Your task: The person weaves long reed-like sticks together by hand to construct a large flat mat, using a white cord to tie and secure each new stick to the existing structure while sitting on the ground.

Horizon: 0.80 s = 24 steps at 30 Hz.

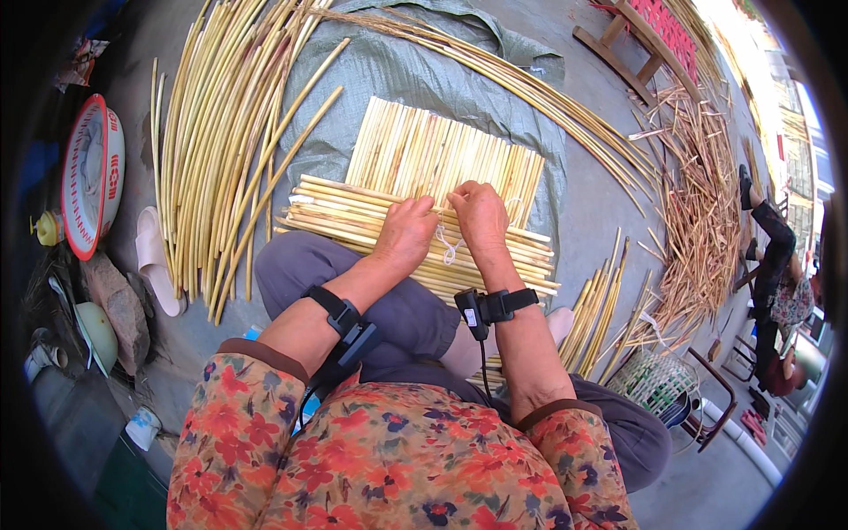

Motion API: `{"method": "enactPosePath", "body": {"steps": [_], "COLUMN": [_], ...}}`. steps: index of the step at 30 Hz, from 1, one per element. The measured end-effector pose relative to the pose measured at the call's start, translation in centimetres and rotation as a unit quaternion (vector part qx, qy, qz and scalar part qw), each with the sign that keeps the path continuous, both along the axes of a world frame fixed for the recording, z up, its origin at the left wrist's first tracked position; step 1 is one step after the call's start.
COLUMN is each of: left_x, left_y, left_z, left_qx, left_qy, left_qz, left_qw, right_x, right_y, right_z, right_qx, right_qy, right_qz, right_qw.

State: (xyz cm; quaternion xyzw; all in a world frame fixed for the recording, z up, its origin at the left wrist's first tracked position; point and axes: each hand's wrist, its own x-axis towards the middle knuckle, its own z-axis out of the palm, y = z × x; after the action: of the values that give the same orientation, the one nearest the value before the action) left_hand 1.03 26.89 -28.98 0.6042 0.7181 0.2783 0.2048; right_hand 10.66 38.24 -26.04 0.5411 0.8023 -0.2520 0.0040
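Observation:
A mat of pale, peeled stalks (433, 146) lies in front of me, its stalks side by side. Across its near edge rests a bundle of longer stalks (336, 208), lying crosswise to those in the mat. Over the bundle, my left hand (408, 231) is closed, thumb and fingers pinched on a thin white string (449, 254). Close beside it, my right hand (482, 216) pinches the string too, fingertips bent down at the mat's near edge. Loose loops of string hang between the hands. The exact grip at the fingertips is partly hidden.
A grey-green tarp (397, 62) spreads under the mat. Long stalks (225, 115) lie at the left, near a red-rimmed basin (115, 168) and a pink slipper (155, 256). Stalk scraps (698, 203), a wooden stool (609, 49) and a wire basket (654, 380) are at the right.

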Motion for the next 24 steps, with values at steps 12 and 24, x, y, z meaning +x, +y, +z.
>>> {"method": "enactPosePath", "body": {"steps": [12,24], "left_x": [0.1,0.2], "left_y": [-0.1,-0.1], "left_z": [-0.1,0.1], "left_qx": [-0.008,0.014], "left_qy": [-0.009,-0.003], "left_qz": [-0.007,-0.007], "left_qw": [1.0,1.0], "right_x": [-1.3,-1.3], "right_y": [1.2,0.6], "right_z": [-3.0,-2.5], "right_qx": [-0.151,-0.09], "right_qy": [-0.048,-0.014], "right_qz": [0.031,0.053], "right_qw": [0.987,0.994]}}
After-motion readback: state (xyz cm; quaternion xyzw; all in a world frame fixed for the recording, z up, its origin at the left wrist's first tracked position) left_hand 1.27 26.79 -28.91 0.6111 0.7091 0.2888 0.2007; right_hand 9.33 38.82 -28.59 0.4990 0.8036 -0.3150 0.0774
